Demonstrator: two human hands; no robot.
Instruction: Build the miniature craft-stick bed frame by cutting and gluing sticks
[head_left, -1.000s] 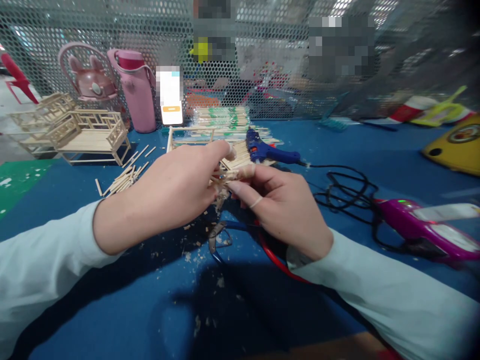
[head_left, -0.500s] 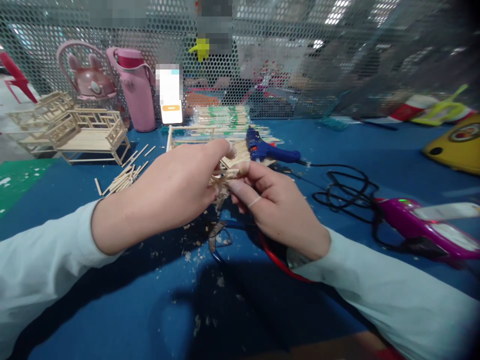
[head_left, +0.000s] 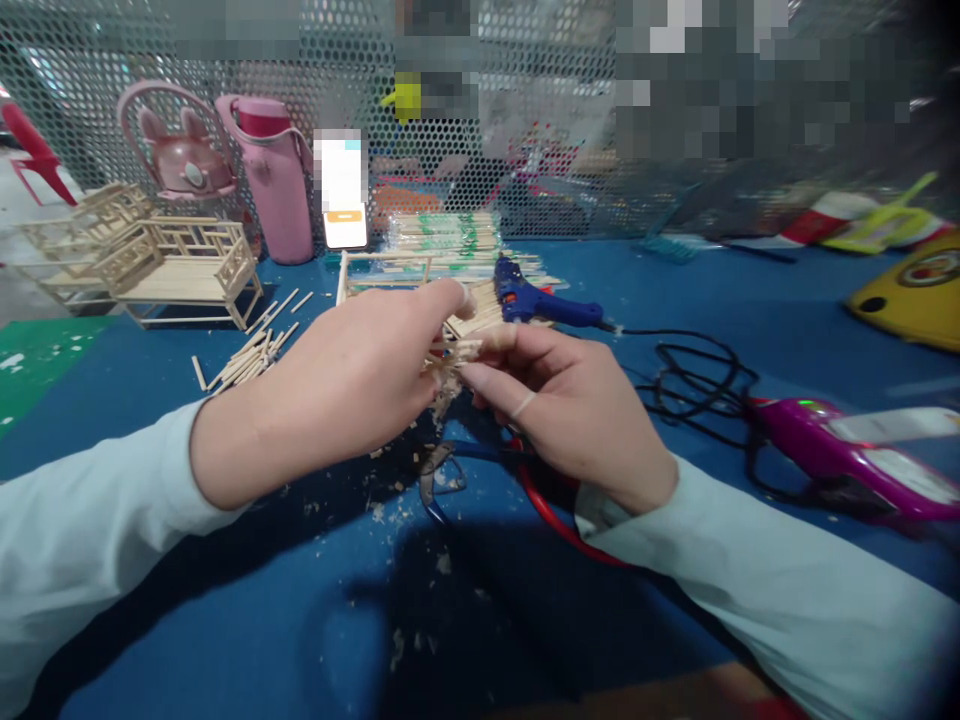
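Note:
Between my two hands is a small piece built of pale wooden sticks (head_left: 466, 350), mostly covered by my fingers. My left hand (head_left: 352, 365) comes in from the left with its fingers closed around the piece's left side. From the right, my right hand (head_left: 559, 400) pinches the piece's right end between thumb and forefinger. Just behind the hands are a flat panel of sticks (head_left: 480, 308) and a blue glue gun (head_left: 551, 303). Below them on the table lie pliers (head_left: 435, 470) with blue and red handles, among glue scraps.
Miniature stick benches (head_left: 176, 275) stand at the left, with loose cut sticks (head_left: 251, 360) before them. A pink bottle (head_left: 276, 185) and a lit phone (head_left: 344, 195) lean by the mesh screen. A black cord (head_left: 697, 370) and a purple device (head_left: 847, 455) lie right.
My right hand has shifted slightly to the right. Both hands keep hold of the small stick piece, and the left hand has barely moved.

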